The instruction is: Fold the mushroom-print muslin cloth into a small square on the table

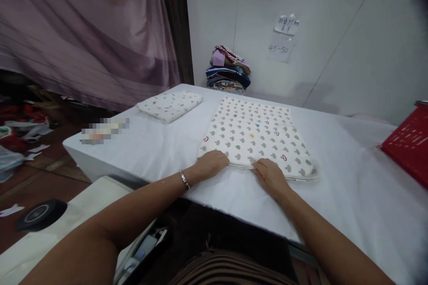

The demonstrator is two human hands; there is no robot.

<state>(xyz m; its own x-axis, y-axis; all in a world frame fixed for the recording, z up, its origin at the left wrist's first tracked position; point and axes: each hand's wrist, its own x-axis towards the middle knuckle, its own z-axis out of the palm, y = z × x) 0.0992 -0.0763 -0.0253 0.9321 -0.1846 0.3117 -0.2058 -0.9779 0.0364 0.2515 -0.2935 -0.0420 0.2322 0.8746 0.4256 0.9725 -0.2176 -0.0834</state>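
A folded white cloth (256, 131) printed with grey mushrooms and a few coloured ones lies flat before me, its layers showing along the near edge. My left hand (211, 164), below a silver bracelet, is closed on that edge toward the left corner. Farther right along the same edge, my right hand (269, 176) pinches the layers near the middle. The thumbs are mostly hidden. A second folded white cloth (170, 106) with a small dark print rests apart, to the far left of the first.
All this lies on a white-covered table (160, 147). Stacked folded fabrics (228, 71) stand against the wall behind it. A red plastic basket (408, 142) is at the right. A blurred-out item (104, 131) sits near the left corner. A pinkish curtain (93, 22) hangs at left.
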